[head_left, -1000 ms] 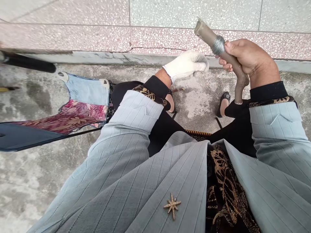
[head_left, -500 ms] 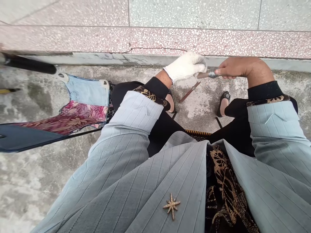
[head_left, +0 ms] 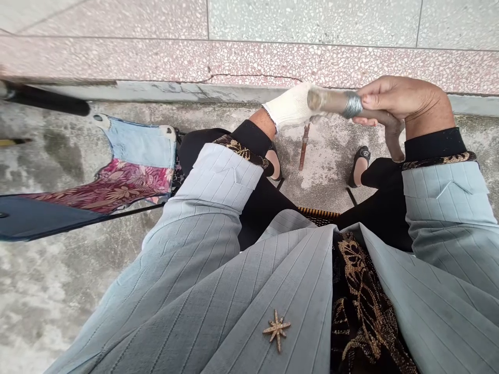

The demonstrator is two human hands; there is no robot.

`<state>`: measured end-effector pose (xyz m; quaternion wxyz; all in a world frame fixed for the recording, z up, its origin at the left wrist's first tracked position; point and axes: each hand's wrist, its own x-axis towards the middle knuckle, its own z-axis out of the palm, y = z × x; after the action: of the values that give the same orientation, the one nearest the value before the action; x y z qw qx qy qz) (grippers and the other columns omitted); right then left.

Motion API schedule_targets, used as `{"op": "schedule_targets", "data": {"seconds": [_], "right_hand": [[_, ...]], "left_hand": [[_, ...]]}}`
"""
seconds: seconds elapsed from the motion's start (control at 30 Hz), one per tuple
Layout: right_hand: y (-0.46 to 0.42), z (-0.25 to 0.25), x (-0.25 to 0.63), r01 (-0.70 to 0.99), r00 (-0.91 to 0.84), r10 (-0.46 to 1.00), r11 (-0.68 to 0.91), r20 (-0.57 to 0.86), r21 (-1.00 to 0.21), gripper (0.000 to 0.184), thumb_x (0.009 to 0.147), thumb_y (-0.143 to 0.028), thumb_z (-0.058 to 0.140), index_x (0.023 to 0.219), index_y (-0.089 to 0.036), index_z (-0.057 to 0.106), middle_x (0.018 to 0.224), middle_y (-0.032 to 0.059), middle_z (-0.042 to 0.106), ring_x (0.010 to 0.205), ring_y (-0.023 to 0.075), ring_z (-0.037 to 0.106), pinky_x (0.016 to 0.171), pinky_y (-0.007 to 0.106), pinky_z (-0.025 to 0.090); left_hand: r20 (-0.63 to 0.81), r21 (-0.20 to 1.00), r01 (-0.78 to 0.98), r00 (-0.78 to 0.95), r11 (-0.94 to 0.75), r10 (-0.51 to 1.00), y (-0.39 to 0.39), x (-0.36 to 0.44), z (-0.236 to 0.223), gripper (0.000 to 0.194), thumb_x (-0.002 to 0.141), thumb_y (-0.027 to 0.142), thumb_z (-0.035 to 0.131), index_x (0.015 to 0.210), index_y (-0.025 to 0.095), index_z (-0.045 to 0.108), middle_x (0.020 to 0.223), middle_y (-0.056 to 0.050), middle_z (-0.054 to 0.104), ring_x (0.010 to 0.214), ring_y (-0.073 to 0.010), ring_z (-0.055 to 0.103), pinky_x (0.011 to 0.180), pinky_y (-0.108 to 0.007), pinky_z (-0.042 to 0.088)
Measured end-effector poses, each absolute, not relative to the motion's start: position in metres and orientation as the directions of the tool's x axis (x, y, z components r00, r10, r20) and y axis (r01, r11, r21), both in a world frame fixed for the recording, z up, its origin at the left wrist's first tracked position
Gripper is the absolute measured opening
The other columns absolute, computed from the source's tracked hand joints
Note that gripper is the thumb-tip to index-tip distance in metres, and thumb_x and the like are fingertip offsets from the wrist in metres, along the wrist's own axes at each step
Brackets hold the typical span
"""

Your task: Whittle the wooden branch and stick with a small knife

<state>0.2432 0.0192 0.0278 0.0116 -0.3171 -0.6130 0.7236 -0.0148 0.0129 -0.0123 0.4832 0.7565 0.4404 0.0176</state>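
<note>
My right hand, bare, is closed around a bent wooden stick with silvery wire wound round its middle. The stick's thick blunt end points left, in front of the glove, and its curved end hangs down past my wrist. My left hand wears a white knitted glove, and its fingers are mostly hidden behind that blunt end. Below the glove a thin reddish-brown rod points down, its upper part out of sight at my left fingers.
A pink and grey terrazzo step with a crack runs along the top. Left of my knees stands a folding chair with blue and floral cloth. A blurred black tube juts in at the left edge. My shoes rest on stained concrete.
My right hand has risen and moved right, and the wooden stick has lifted, now showing its blunt end and curved tail. The reddish-brown rod has swung from a slant to nearly upright.
</note>
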Motion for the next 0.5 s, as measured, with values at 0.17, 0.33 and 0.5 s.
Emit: {"op": "schedule_targets", "data": {"seconds": [0.17,0.33,0.5], "right_hand": [[0.019,0.028,0.235,0.667,-0.681,0.288,-0.134,-0.673,-0.733,0.031,0.108,-0.035,0.064,0.084,-0.015,0.066,0.072,-0.001,0.056,0.069,0.0099,0.048,0.069,0.025,0.039],[0.018,0.023,0.228,0.822,-0.55,0.302,0.031,-0.779,-0.568,0.039,0.109,-0.037,0.061,0.078,-0.014,0.063,0.071,0.001,0.06,0.071,0.0105,0.049,0.072,0.029,0.034],[0.019,0.028,0.217,0.943,-0.312,0.575,0.091,-0.756,-0.32,0.044,0.109,-0.045,0.055,0.078,-0.015,0.061,0.073,0.0064,0.06,0.072,0.0153,0.049,0.076,0.035,0.035]], "left_hand": [[-0.268,0.794,0.573,0.63,-0.204,0.729,0.016,-0.022,-0.009,0.03,0.088,0.023,0.056,0.104,0.014,0.079,0.092,-0.004,0.074,0.091,-0.0183,0.063,0.084,-0.031,0.045],[-0.212,0.804,0.532,0.672,-0.264,0.71,0.015,-0.024,-0.012,0.028,0.087,0.025,0.057,0.1,0.016,0.08,0.089,-0.003,0.075,0.085,-0.0162,0.062,0.081,-0.029,0.044],[-0.324,0.808,0.572,0.633,-0.143,0.703,0.013,-0.022,-0.01,0.036,0.089,0.034,0.056,0.11,0.016,0.08,0.086,-0.004,0.074,0.086,-0.0175,0.064,0.077,-0.029,0.045]]}}
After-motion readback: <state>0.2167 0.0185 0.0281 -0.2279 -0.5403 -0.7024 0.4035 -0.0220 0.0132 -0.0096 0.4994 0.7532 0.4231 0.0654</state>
